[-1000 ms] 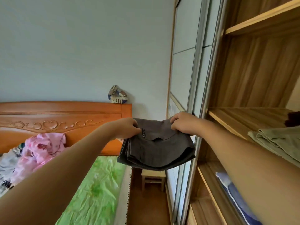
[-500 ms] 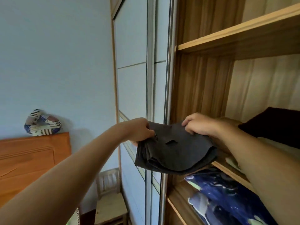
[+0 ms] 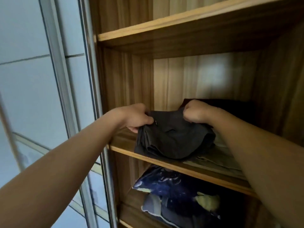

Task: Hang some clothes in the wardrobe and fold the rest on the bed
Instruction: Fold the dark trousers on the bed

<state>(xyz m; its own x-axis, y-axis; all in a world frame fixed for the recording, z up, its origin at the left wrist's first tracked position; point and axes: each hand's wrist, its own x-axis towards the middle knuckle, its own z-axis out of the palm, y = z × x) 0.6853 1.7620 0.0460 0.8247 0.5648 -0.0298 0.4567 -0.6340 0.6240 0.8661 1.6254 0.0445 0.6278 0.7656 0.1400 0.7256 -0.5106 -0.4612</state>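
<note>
Wardrobe shelf (image 3: 125, 148) mid-frame now under folded dark garment (image 3: 174, 139), previously mid-air; left hand (image 3: 136, 117) and right hand (image 3: 195, 112) pinch its edges, stowing nearly done.

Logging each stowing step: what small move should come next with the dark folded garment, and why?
Probably push the dark folded garment deeper onto the shelf: the left hand and right hand grip its top edge, while its front fold overhangs the shelf's lip.
</note>
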